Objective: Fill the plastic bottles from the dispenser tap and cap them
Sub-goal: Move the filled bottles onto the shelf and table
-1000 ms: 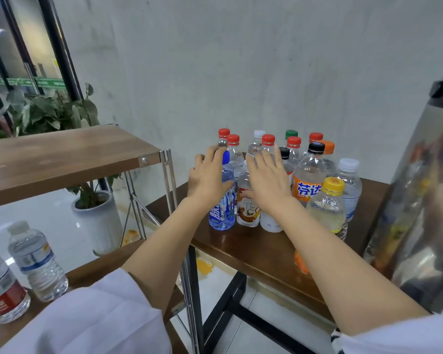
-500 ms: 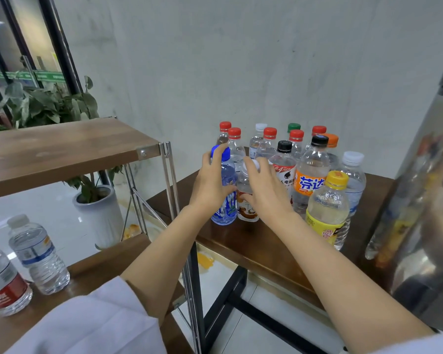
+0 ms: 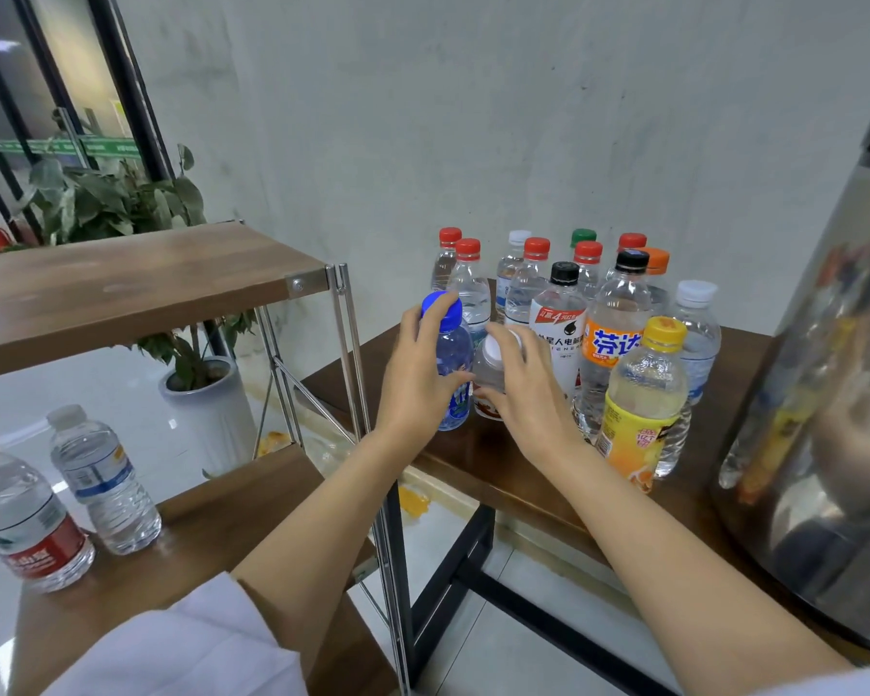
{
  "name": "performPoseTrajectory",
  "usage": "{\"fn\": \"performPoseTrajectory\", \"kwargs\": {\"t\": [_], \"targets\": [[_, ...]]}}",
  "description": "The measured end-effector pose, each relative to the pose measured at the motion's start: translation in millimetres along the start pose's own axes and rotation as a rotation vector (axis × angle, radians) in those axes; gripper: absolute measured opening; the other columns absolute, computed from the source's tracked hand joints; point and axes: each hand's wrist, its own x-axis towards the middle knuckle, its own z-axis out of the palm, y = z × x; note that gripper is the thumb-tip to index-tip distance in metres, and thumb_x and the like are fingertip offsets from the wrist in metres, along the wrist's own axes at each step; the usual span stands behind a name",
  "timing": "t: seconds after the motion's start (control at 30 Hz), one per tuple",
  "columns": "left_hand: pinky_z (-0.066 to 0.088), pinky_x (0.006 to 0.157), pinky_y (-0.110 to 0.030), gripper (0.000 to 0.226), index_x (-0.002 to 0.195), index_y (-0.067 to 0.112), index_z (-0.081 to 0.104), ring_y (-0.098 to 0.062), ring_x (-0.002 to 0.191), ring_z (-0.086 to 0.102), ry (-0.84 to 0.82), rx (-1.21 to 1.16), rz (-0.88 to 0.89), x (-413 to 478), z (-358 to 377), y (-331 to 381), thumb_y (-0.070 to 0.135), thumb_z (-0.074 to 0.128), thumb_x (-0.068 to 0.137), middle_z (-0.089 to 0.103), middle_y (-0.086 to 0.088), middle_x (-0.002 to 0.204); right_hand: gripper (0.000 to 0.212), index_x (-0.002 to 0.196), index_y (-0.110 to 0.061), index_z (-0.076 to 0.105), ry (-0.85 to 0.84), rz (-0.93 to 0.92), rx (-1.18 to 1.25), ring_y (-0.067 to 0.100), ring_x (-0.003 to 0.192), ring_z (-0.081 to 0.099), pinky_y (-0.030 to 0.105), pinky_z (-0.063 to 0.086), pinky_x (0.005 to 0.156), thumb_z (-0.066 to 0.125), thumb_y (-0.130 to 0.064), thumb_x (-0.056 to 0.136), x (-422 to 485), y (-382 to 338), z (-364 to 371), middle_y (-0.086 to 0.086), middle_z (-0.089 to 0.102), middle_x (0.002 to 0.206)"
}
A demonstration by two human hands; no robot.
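The blue-tinted plastic bottle (image 3: 453, 350) has a bright blue cap; the white-capped clear bottle (image 3: 487, 366) shows a red-brown label. The yellow-capped plastic bottle (image 3: 644, 409) wears a yellow-and-orange label — the wooden table (image 3: 473, 464) is dark brown, the steel dispenser (image 3: 824, 419) mirror-silver with smeared coloured reflections.

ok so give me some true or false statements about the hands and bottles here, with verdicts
1. The left hand grips the blue-capped bottle. True.
2. The right hand hangs free, touching nothing. False: it holds the short white-capped bottle.
3. The steel dispenser stands to the right of the bottle cluster. True.
4. Every cap in the cluster is red. False: a green cap and an orange cap show at the back, among others.
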Motion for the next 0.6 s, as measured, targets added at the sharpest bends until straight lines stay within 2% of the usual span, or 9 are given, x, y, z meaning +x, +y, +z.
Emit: {"fn": "performPoseTrajectory", "kwargs": {"t": [0.1, 0.2, 0.33, 0.37, 0.47, 0.53, 0.6], "targets": [[0.05, 0.091, -0.028, 0.088, 0.146, 0.029, 0.039, -0.004, 0.12, 0.039, 0.009, 0.042, 0.042, -15.3, -6.2, 3.8, 0.0, 0.082, 0.075, 0.04, 0.001, 0.143, 0.077, 0.145, -0.01, 0.041, 0.039, -0.001, 0.033, 0.026, 0.132, 0.035, 0.039, 0.043, 0.103, 0.081, -0.01, 0.079, -14.2, -5.5, -3.8, 0.014, 0.044, 0.139], [0.052, 0.089, -0.027, 0.088, 0.145, 0.031, 0.04, -0.008, 0.122, 0.043, 0.022, 0.045, 0.077, -34.0, -18.3, 13.0, 0.001, 0.083, 0.074, 0.041, 0.002, 0.142, 0.078, 0.147, -0.012, 0.039, 0.049, -0.005, 0.061, 0.02, 0.133, 0.03, 0.031, 0.034, 0.106, 0.079, -0.012, 0.08, -29.0, -17.3, -12.5, 0.012, 0.043, 0.14], [0.051, 0.093, -0.027, 0.088, 0.144, 0.027, 0.042, -0.015, 0.126, 0.046, 0.027, 0.041, 0.102, -65.2, -41.1, 25.1, 0.005, 0.086, 0.071, 0.044, -0.004, 0.143, 0.079, 0.149, -0.013, 0.038, 0.029, -0.033, 0.101, 0.019, 0.131, 0.029, 0.029, 0.03, 0.105, 0.078, -0.011, 0.081, -50.7, -38.6, -26.4, 0.011, 0.044, 0.14], [0.05, 0.094, -0.024, 0.088, 0.143, 0.027, 0.042, -0.014, 0.125, 0.047, 0.028, 0.034, 0.105, -73.7, -47.5, 27.7, 0.005, 0.087, 0.07, 0.046, -0.004, 0.141, 0.079, 0.149, -0.013, 0.037, 0.024, -0.046, 0.1, 0.019, 0.131, 0.03, 0.029, 0.03, 0.105, 0.078, -0.011, 0.081, -56.0, -44.2, -29.4, 0.01, 0.044, 0.139], [0.04, 0.089, 0.0, 0.093, 0.135, 0.037, 0.037, -0.001, 0.115, 0.044, 0.045, 0.016, 0.131, -99.3, -68.6, 31.8, 0.002, 0.089, 0.066, 0.049, -0.004, 0.135, 0.082, 0.15, -0.015, 0.036, -0.01, -0.075, 0.12, 0.018, 0.13, 0.032, 0.029, 0.031, 0.106, 0.079, -0.012, 0.081, -70.2, -62.2, -35.5, 0.007, 0.044, 0.14], [0.035, 0.086, 0.004, 0.094, 0.133, 0.039, 0.036, 0.004, 0.112, 0.043, 0.064, 0.037, 0.121, -114.4, -84.7, 31.0, 0.001, 0.089, 0.066, 0.05, -0.004, 0.133, 0.084, 0.151, -0.018, 0.034, -0.052, -0.089, 0.161, 0.018, 0.132, 0.032, 0.027, 0.03, 0.106, 0.08, -0.013, 0.081, -77.7, -76.5, -37.2, 0.005, 0.042, 0.141], [0.037, 0.085, 0.002, 0.093, 0.136, 0.036, 0.037, 0.005, 0.112, 0.044, 0.076, 0.077, 0.099, -126.2, -101.7, 26.8, 0.004, 0.09, 0.065, 0.052, -0.004, 0.134, 0.085, 0.151, -0.019, 0.033, -0.094, -0.096, 0.216, 0.015, 0.132, 0.03, 0.023, 0.027, 0.106, 0.08, -0.013, 0.08, -82.9, -92.6, -35.7, 0.003, 0.041, 0.141]]}}
